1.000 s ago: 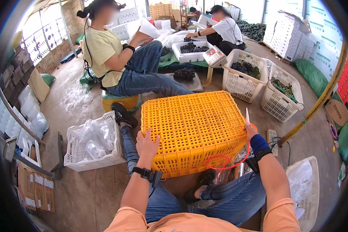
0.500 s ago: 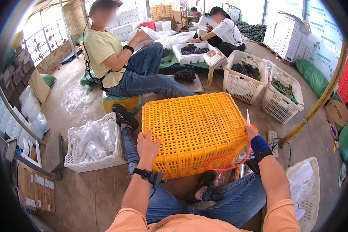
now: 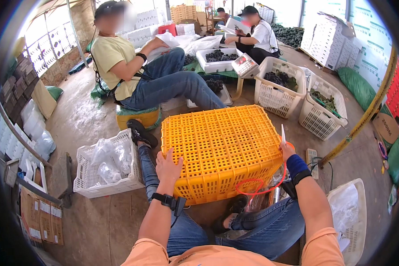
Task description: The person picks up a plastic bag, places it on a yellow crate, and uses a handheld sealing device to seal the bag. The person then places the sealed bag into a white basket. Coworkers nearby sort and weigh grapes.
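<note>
An upturned yellow plastic crate (image 3: 221,146) with a lattice surface stands in front of my knees. My left hand (image 3: 169,166) lies against its near left corner, fingers spread, holding nothing. At the crate's right edge my right hand (image 3: 288,151) is closed round a slim white pointed tool (image 3: 283,133) that sticks up from the fingers; its exact kind I cannot make out. From beside that hand a red cord (image 3: 274,189) loops down over the crate's near right side.
A white crate with plastic bags (image 3: 88,179) stands left, another white basket (image 3: 359,221) near right. A person in yellow (image 3: 119,66) sits far left, a person in white (image 3: 261,40) behind. Beyond are a grape tray (image 3: 204,66), a scale (image 3: 245,66), two baskets (image 3: 277,99) and a slanting pole (image 3: 363,119).
The person in yellow has leaned back, with a knee shifted right over the dark grapes. The person in white has raised their head and drawn back an arm. My hands stay nearly still.
</note>
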`<state>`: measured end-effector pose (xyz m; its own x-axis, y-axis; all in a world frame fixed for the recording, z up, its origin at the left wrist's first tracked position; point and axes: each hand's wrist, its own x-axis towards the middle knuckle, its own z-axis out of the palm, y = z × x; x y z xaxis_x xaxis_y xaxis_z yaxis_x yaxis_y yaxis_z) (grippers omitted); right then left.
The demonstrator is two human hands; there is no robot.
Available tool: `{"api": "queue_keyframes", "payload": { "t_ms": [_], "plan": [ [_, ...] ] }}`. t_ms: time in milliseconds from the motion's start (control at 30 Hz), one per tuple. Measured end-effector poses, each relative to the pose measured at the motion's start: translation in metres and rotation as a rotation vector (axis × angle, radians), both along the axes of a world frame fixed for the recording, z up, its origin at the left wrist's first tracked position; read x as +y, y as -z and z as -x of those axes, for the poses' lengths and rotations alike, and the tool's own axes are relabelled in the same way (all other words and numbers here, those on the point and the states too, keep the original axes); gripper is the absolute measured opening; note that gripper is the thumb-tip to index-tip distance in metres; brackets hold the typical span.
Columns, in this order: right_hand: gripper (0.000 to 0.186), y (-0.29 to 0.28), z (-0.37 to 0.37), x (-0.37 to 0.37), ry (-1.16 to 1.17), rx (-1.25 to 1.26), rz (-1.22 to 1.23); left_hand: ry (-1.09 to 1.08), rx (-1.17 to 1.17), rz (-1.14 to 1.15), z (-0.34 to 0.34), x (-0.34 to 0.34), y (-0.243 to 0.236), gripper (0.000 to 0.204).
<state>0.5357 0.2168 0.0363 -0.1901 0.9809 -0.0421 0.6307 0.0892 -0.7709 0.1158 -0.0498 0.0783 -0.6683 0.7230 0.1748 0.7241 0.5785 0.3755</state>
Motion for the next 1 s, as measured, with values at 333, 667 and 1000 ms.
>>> {"api": "queue_keyframes", "payload": {
  "t_ms": [333,667,1000],
  "plan": [
    [0.047,0.0053,-0.0010,0.0032,-0.001,0.007,0.009,0.001,-0.011,0.017,-0.0014,-0.0015,-0.0049,0.056],
    [0.047,0.0039,-0.0012,0.0050,-0.009,-0.006,-0.004,0.004,0.002,0.012,-0.0019,-0.0004,-0.0067,0.056],
    [0.049,0.0039,-0.0008,0.0026,0.020,-0.025,0.009,0.001,0.020,0.001,-0.0006,-0.0007,-0.0013,0.056]
  ]
}}
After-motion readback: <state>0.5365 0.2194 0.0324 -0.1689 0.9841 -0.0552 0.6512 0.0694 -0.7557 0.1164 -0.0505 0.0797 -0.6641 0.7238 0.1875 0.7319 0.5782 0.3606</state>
